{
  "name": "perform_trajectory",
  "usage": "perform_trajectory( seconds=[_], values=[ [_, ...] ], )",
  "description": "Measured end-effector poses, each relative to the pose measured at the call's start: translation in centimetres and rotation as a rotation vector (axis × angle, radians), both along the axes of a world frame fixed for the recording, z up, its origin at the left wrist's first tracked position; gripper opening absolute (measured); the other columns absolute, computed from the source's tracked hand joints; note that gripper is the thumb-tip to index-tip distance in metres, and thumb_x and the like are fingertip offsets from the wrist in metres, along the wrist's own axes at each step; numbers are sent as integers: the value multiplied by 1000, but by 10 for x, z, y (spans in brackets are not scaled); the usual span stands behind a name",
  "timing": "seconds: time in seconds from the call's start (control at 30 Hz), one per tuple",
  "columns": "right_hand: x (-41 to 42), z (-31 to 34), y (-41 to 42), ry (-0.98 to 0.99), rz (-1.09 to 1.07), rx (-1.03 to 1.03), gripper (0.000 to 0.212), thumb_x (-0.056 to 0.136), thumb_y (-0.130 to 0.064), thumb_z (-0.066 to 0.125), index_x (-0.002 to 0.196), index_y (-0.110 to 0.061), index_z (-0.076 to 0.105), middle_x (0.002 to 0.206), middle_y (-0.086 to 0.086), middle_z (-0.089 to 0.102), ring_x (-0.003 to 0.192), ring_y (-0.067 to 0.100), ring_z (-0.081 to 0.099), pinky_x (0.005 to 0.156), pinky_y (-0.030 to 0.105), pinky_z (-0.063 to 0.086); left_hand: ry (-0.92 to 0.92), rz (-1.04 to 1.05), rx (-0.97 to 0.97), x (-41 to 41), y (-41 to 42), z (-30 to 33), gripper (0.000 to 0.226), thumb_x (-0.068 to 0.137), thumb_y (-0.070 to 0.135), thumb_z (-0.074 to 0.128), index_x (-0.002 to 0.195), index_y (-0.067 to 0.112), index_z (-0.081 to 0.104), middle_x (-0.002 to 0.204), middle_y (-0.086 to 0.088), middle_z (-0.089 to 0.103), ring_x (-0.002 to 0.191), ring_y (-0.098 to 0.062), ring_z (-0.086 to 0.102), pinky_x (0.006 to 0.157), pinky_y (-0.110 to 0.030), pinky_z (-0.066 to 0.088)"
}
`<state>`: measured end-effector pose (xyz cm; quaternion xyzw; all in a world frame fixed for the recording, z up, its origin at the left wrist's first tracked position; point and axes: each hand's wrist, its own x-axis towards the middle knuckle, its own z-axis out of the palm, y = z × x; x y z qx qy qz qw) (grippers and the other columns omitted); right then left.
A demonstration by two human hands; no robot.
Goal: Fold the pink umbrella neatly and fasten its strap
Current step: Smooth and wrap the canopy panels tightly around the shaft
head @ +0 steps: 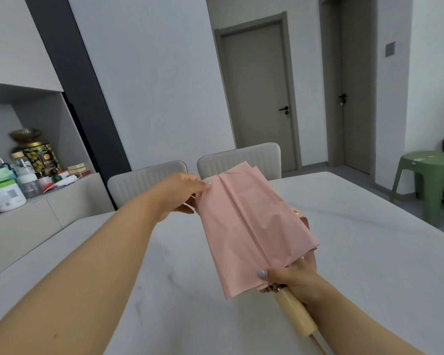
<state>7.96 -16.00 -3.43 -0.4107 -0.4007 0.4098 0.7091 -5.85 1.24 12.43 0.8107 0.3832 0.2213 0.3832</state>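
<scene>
The pink umbrella (251,226) is collapsed and held above the white table (369,252), its canopy lying in flat pleats that point away from me. My right hand (291,279) grips the umbrella near the cream handle (296,315), thumb pressed on the fabric's lower edge. My left hand (182,192) pinches the far left edge of a canopy panel. The strap (304,221), with a small gold snap, sticks out from behind the canopy's right side, mostly hidden.
Two light upholstered chairs (239,160) stand at the table's far side. A sideboard (23,221) on the left holds several jars and bottles. A green plastic stool (428,180) stands on the floor at right, with two closed doors behind.
</scene>
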Motion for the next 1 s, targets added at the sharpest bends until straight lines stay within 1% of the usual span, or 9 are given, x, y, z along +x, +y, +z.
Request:
perform_trajectory(
  seconds=[0.23, 0.37, 0.43, 0.53, 0.67, 0.77, 0.83, 0.9, 1.0],
  values=[
    [-1, 0, 1, 3, -3, -9, 37, 47, -4, 82, 79, -13, 68, 67, 10, 71, 70, 39, 61, 74, 53, 46, -330, 31, -231, -5, 8, -18, 31, 90, 7, 66, 66, 11, 47, 57, -2, 62, 50, -12, 60, 55, -25, 56],
    [1, -2, 3, -18, 9, -27, 44, 51, -3, 79, 92, -11, 64, 70, 9, 72, 73, 39, 62, 69, 48, 50, -416, 190, -212, 0, 11, -38, 18, 89, 5, 68, 81, 8, 53, 75, -10, 61, 62, -19, 60, 57, -26, 58],
    [1, -4, 6, -46, 14, -82, 44, 54, -5, 79, 95, -8, 64, 74, 15, 71, 72, 40, 62, 66, 44, 53, -397, 315, -100, 6, 13, -47, 19, 87, 7, 71, 88, 9, 53, 87, -10, 61, 73, -23, 62, 69, -35, 60],
    [2, -7, 8, -105, -20, -114, 38, 56, -8, 79, 91, -6, 64, 75, 18, 70, 71, 39, 64, 65, 41, 54, -272, 545, 294, 14, -7, -51, 22, 83, 8, 62, 102, 15, 52, 106, -5, 56, 100, -26, 58, 90, -40, 50],
    [0, -7, 8, -143, -72, -104, 36, 56, -8, 77, 90, -11, 66, 72, 9, 70, 70, 28, 66, 66, 40, 56, -306, 396, 550, 34, -58, -66, 31, 80, 7, 55, 110, 13, 59, 113, 1, 52, 112, -21, 47, 98, -31, 39],
    [-2, -8, 10, -199, -97, -103, 27, 57, -2, 66, 83, -7, 66, 65, 8, 65, 60, 19, 63, 57, 31, 53, -213, 277, 458, 55, -74, -94, 40, 92, 25, 52, 130, 11, 50, 137, -3, 46, 132, -24, 35, 111, -38, 30],
    [-3, -10, 12, -226, -94, -131, 17, 56, -2, 62, 72, -6, 65, 57, 4, 63, 54, 16, 59, 53, 27, 49, -197, 256, 313, 65, -70, -108, 55, 98, 35, 44, 148, 15, 30, 157, -6, 27, 143, -30, 24, 117, -46, 24],
    [-5, -13, 17, -270, -92, -172, 11, 59, -6, 64, 69, -6, 67, 59, 8, 66, 57, 21, 61, 56, 31, 50, -237, 269, 165, 72, -62, -119, 64, 99, 41, 41, 154, 28, 11, 161, -3, 16, 144, -32, 23, 116, -49, 26],
    [-7, -17, 21, -340, -95, -215, 23, 52, -19, 63, 71, -8, 70, 71, 16, 71, 64, 27, 65, 61, 37, 53, -443, 272, 12, 75, -52, -131, 68, 92, 49, 48, 147, 51, 7, 156, 4, 27, 136, -28, 39, 109, -49, 38]
  ],
)
